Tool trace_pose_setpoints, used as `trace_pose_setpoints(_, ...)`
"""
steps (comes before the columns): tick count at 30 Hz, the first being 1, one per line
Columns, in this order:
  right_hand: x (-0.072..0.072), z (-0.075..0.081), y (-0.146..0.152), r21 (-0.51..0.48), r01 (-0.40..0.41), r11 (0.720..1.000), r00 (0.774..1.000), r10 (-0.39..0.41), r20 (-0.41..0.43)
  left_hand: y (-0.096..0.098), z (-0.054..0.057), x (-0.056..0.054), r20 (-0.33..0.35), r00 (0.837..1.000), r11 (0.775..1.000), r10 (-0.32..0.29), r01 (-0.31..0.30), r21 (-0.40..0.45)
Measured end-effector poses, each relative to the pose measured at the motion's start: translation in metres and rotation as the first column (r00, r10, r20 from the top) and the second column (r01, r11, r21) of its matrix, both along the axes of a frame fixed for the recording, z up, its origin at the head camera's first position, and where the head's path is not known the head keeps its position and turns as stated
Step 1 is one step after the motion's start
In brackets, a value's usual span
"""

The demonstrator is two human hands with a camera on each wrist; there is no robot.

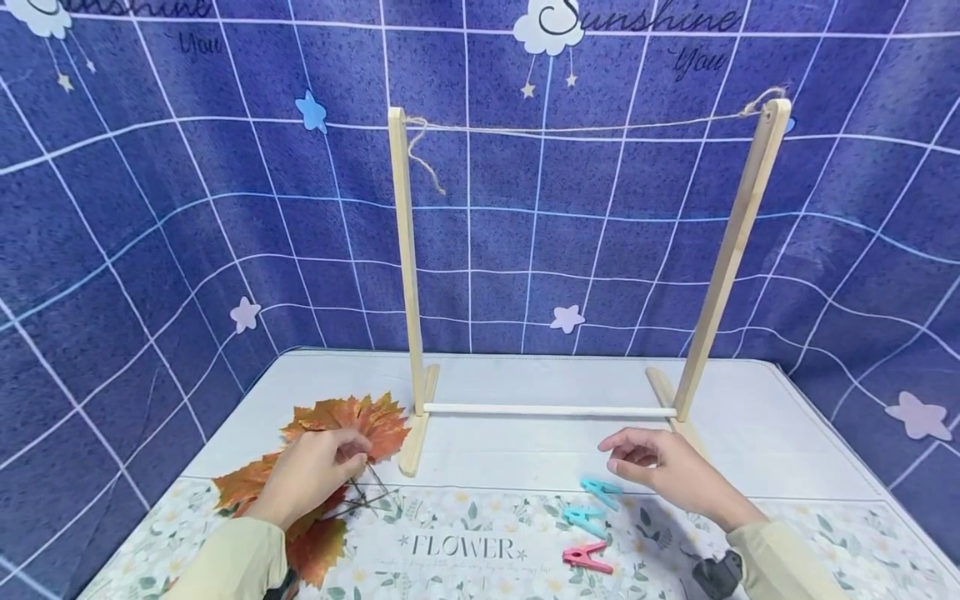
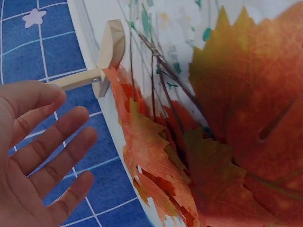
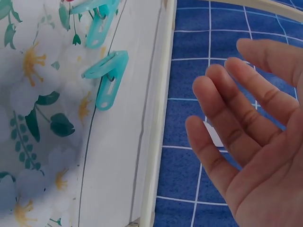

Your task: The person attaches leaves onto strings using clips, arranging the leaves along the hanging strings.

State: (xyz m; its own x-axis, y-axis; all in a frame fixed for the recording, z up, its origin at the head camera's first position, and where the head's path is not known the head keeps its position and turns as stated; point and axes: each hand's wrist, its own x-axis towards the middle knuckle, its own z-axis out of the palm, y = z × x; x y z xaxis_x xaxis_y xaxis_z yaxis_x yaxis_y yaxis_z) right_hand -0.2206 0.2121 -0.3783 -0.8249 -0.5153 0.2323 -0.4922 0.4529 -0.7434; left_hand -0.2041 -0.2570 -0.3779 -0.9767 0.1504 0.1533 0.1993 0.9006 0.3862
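Note:
My left hand (image 1: pixel 322 467) hovers over a pile of orange artificial maple leaves (image 1: pixel 382 425) at the table's left; its fingers are loosely bent with nothing between them in the left wrist view. Thin dark stems (image 2: pixel 154 71) stick out from the leaves. My right hand (image 1: pixel 663 467) hangs relaxed and bare above the table at the right, its palm and fingers (image 3: pixel 236 127) showing in the right wrist view. Just below it in the head view lie two teal clothespins, one (image 1: pixel 602 490) nearer the hand and one (image 1: pixel 583 520) lower, with a red clothespin (image 1: pixel 587 557) in front.
A wooden frame (image 1: pixel 411 275) with two posts stands at the back, joined by a white bar (image 1: pixel 547 410) low down. Twine (image 1: pixel 540 131) runs between the post tops, one loose end dangling left. A floral mat (image 1: pixel 465 508) covers the table's front. Patterned blue cloth (image 1: pixel 225 167) hangs behind.

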Motion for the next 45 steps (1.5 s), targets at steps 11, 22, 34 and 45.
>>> trace_pose_setpoints(11, 0.003, -0.014, 0.008, -0.028, -0.135, 0.991, 0.983, 0.137, 0.12, -0.003, -0.012, 0.001, -0.044, 0.997, 0.995, 0.062, -0.065, -0.077)
trace_pose_setpoints(22, 0.006, -0.023, 0.007, -0.017, -0.19, 0.982, 0.953, 0.189, 0.236, 0.013, -0.034, -0.005, -0.16, 0.983, 0.964, -0.088, 0.043, -0.263)
trace_pose_setpoints(34, 0.01, -0.032, 0.005, -0.102, -0.314, 0.944, 0.906, 0.331, 0.263, 0.02, -0.043, -0.015, -0.17, 0.975, 0.94, -0.144, 0.081, -0.332)
trace_pose_setpoints(45, 0.016, -0.034, 0.001, -0.086, -0.339, 0.937, 0.883, 0.349, 0.315, 0.017, -0.047, -0.015, -0.19, 0.966, 0.936, -0.175, 0.103, -0.337)
